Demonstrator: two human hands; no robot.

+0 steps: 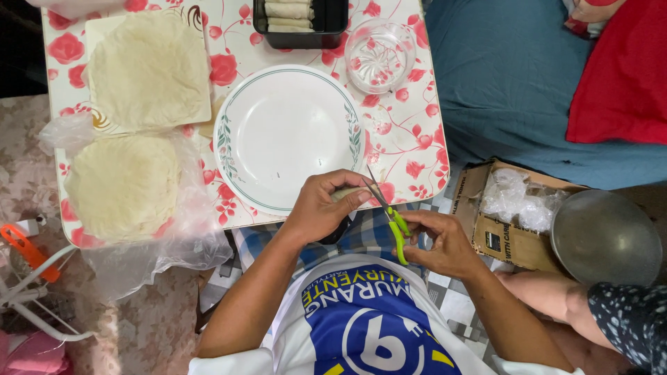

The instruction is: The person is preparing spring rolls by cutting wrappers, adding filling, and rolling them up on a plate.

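Note:
My left hand point(321, 207) grips a small pale roll of wrapper point(345, 194) just over the near rim of an empty white plate point(285, 135). My right hand point(442, 243) holds scissors point(389, 214) with green handles, their blades open at the end of the roll. Both hands hover above my lap at the near edge of the small table point(406, 142), which has a red flower pattern.
Two stacks of round pale wrappers lie at left, one on a white board point(149, 69), one on clear plastic point(125, 186). A black tray of rolls point(299, 17) and a glass bowl point(379, 55) stand behind the plate. Another person's arm point(556, 295), a metal bowl point(606, 238) and a cardboard box point(511, 212) are at right.

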